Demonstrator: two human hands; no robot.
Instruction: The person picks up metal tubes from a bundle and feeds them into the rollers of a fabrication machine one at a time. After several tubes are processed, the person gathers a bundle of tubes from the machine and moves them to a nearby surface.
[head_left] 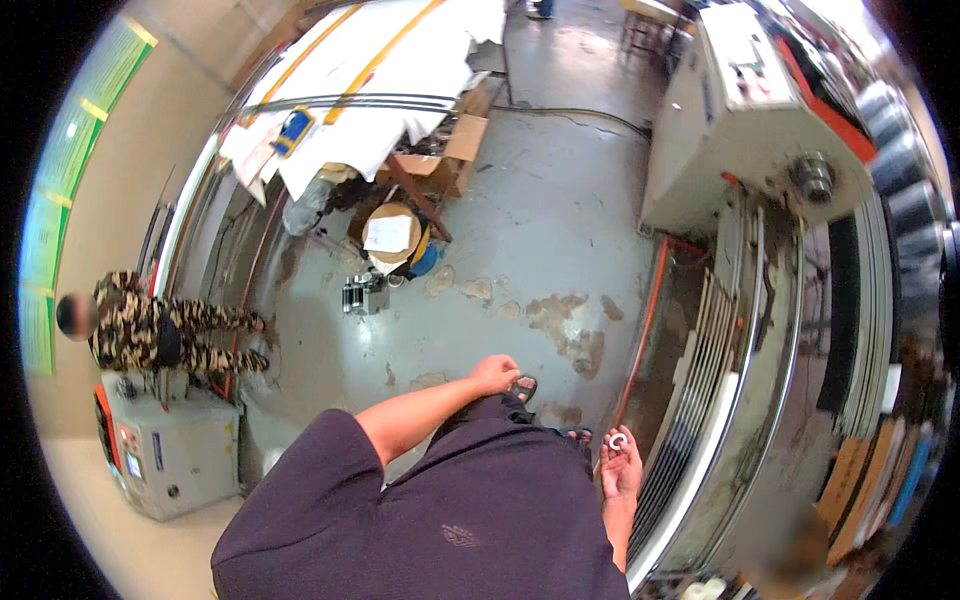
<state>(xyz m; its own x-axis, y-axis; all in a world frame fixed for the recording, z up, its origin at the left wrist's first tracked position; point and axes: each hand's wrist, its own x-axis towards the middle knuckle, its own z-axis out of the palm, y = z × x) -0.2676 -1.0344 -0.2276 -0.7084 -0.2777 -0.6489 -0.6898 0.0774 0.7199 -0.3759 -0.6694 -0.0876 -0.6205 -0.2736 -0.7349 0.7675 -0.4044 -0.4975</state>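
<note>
My right hand (621, 468) is closed around a small white ring (617, 440), which looks like a little roll of tape. It is held beside my hip, near the long rail bed of the machine on the right. In front of my body, my left hand (494, 375) hangs above my sandalled foot with its fingers curled together. Whatever it may hold is hidden from this angle. The machine bed (690, 400) at my right carries several parallel dark rods and a pale edge strip.
A grey machine (690, 150) stands ahead right. Ahead left, a table (340, 60) with white sheets stands over cardboard boxes (465, 140). A round stool-like disc (392, 235) and metal cylinders (363, 295) sit on the floor. A person in camouflage (150, 330) stands far left, beside a control cabinet (185, 455).
</note>
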